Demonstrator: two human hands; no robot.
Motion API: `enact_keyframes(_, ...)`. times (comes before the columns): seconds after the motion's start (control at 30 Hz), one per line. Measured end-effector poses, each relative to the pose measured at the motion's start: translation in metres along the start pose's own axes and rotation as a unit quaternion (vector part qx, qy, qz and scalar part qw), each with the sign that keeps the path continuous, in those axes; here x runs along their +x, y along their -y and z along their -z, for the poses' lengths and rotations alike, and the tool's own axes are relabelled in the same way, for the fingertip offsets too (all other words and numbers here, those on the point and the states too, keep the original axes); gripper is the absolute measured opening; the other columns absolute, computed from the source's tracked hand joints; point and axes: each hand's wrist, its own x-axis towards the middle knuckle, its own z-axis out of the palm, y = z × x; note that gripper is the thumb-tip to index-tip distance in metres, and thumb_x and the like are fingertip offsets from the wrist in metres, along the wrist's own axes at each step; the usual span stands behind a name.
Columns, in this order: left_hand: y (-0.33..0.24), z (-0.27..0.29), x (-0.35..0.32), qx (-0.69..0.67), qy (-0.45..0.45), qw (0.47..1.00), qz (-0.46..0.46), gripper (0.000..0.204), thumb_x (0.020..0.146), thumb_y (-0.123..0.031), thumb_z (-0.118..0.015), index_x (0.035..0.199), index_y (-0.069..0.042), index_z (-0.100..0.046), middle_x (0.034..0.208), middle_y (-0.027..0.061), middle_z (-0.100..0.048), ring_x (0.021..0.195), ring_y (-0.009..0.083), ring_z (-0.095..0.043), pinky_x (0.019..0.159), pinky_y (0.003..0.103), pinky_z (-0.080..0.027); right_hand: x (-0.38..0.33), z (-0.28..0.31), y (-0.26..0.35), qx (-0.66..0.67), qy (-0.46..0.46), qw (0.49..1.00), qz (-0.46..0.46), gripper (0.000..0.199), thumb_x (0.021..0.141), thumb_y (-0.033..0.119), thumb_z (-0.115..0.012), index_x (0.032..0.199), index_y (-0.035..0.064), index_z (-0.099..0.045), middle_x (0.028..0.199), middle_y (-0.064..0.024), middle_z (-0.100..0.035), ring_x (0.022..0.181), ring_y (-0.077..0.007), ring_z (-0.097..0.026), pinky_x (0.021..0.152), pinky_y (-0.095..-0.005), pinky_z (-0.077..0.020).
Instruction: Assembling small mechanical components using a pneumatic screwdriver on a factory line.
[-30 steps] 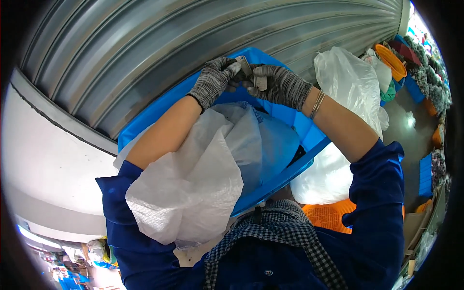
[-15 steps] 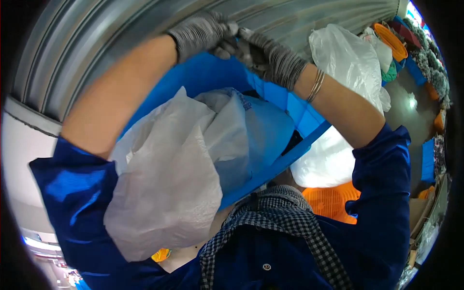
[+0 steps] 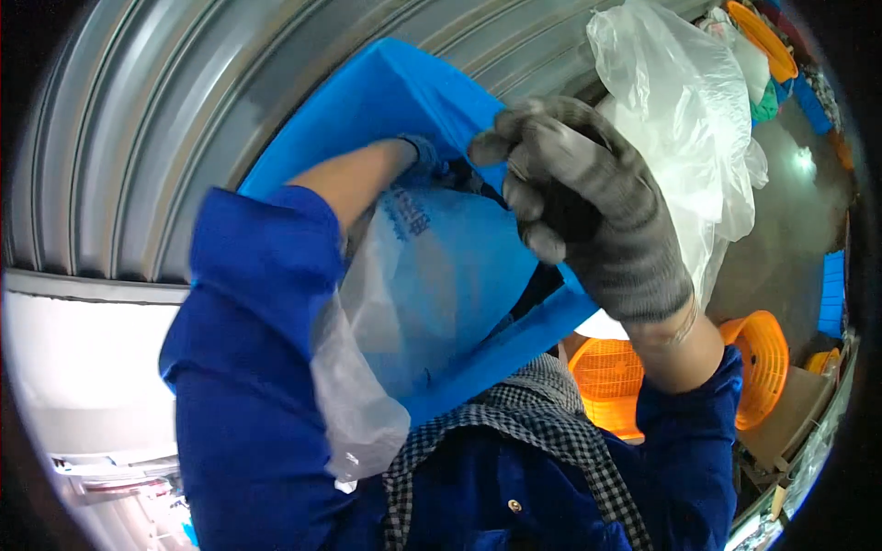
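Apparently, reaching in is the step: the left hand (image 3: 423,155) is inside the blue bin (image 3: 367,103), its grip too hidden to tell, near the translucent bag (image 3: 441,271) lying there. Above the bin's right side, the right hand (image 3: 588,211) curls half-wide, seemingly empty; next calls for keeping clear of bag folds.

Gloved hands (image 3: 597,216): two. Blue sleeves (image 3: 262,243): two. Large blue bin (image 3: 367,101): one. Corrugated metal shutter (image 3: 184,119): one. Orange plastic containers (image 3: 604,372): at least two.

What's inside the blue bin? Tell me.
A translucent plastic sheet, dark material at its edge, and the left hand, partly hidden. Whatever lies under the sheet is covered.
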Motion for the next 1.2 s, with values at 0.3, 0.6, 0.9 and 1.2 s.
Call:
enact_keyframes(0.3,0.055,-0.126,0.125,-0.035,0.001,0.998,0.05,0.037,0.081,-0.048,-0.063,0.101,-0.018,-0.073,0.103,0.0137,-0.069,0.097,0.0327,-0.064,0.084,0.045,-0.05,-0.004,0.002,-0.013,0.162,-0.005,0.983,0.089,0.033,0.094,0.028,-0.059,0.115,0.0029,-0.054,0.106,-0.0189,-0.059,0.068,-0.0125,-0.054,0.042,-0.0178,-0.0456)
enact_keyframes(0.6,0.048,-0.157,0.137,-0.106,0.018,0.993,0.046,0.041,0.079,-0.053,-0.062,0.101,-0.02,-0.074,0.108,0.0128,-0.069,0.103,0.0317,-0.063,0.089,0.046,-0.049,0.0,0.007,-0.023,0.135,0.019,0.982,0.132,0.033,0.098,0.032,-0.052,0.118,0.0059,-0.054,0.105,-0.0161,-0.056,0.064,-0.01,-0.049,0.041,-0.0157,-0.0406)
enact_keyframes(0.9,0.05,-0.153,0.136,-0.252,0.105,0.962,-0.004,0.037,0.088,-0.044,-0.056,0.111,-0.019,-0.069,0.114,0.012,-0.066,0.106,0.0317,-0.062,0.091,0.045,-0.048,0.0,0.001,-0.016,0.085,0.018,0.989,0.12,0.032,0.099,0.031,-0.05,0.121,0.0072,-0.054,0.105,-0.0145,-0.055,0.062,-0.0088,-0.048,0.041,-0.0154,-0.0401)
enact_keyframes(1.2,0.067,-0.144,0.149,-0.367,0.175,0.912,-0.053,0.035,0.096,-0.035,-0.05,0.121,-0.017,-0.065,0.121,0.0113,-0.064,0.108,0.0317,-0.06,0.093,0.044,-0.047,-0.002,-0.001,-0.016,0.126,0.034,0.983,0.132,0.033,0.099,0.031,-0.051,0.12,0.0066,-0.054,0.103,-0.0168,-0.055,0.061,-0.0103,-0.05,0.041,-0.0163,-0.0421)
